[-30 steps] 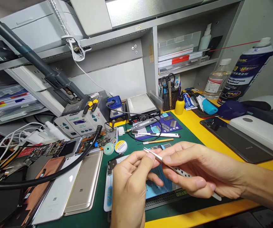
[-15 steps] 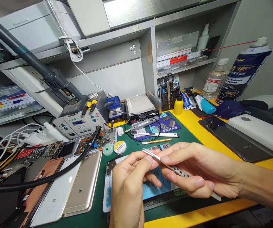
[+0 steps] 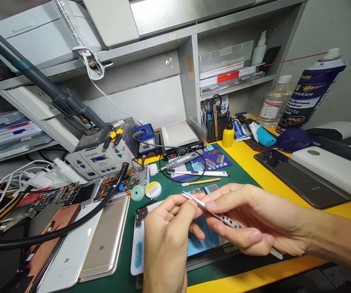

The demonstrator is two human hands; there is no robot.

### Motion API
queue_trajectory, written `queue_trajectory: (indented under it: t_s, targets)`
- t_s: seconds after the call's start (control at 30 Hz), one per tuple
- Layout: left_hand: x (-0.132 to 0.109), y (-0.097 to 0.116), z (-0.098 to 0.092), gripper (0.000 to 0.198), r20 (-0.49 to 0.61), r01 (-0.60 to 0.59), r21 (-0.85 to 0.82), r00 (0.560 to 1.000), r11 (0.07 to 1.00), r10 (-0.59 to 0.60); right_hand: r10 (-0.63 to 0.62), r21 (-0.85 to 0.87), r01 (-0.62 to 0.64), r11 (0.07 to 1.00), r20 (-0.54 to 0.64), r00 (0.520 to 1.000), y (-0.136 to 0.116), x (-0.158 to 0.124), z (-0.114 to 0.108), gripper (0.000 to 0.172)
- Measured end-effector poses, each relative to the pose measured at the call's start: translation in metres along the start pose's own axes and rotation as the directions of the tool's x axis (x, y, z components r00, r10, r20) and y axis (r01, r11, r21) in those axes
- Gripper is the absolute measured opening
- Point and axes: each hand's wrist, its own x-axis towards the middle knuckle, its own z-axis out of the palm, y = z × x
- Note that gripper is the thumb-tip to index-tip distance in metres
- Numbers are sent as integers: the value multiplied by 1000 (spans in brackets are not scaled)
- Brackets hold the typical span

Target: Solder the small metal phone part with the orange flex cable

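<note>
Silver tweezers (image 3: pixel 231 221) with a row of holes slant across the middle, their points toward the upper left. My right hand (image 3: pixel 255 215) is closed around their body, thumb on top and fingers beneath. The thumb and forefinger of my left hand (image 3: pixel 167 236) pinch close to the tips, which stick out a little past the thumb. Whether anything small sits between those fingers is hidden. Under both hands lies a blue pad (image 3: pixel 204 245) on a dark honeycomb-patterned plate (image 3: pixel 201 262), partly covered by my fingers.
A green mat (image 3: pixel 239 171) covers the yellow desk. Phones (image 3: pixel 105 240) lie at left, crossed by a black hose (image 3: pixel 80 219). Behind stand a grey rework station (image 3: pixel 102 158) and a yellow bottle (image 3: pixel 228 136). At right are a dark phone (image 3: pixel 303 179) and a spray can (image 3: pixel 311 97).
The whole scene has shifted very slightly left in view. Both hands keep nearly the same grip on the tweezers.
</note>
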Motion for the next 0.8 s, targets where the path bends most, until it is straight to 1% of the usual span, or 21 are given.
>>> queue_trajectory:
  t_s: [0.17, 0.33, 0.47, 0.6, 0.8]
  targets:
    - [0, 1, 2, 21, -23, 7, 4, 1000, 1000, -6, 2, -5, -2, 1000, -12, 1000, 0, 0, -1, 27]
    - [0, 1, -1, 22, 4, -2, 5, 1000, 1000, 2, 7, 1, -7, 1000, -11, 1000, 0, -1, 0, 26]
    - [0, 1, -2, 22, 10, -8, -31, 1000, 999, 8, 6, 7, -6, 1000, -2, 1000, -1, -1, 1, 29]
    - [-1, 3, -1, 19, 0, -14, -75, 1000, 997, 14, -2, 13, 2, 1000, 5, 1000, -1, -1, 0, 26]
    - [0, -1, 3, 23, -3, -25, -111, 1000, 994, 25, -3, -2, 3, 1000, 7, 1000, 2, -1, -2, 36]
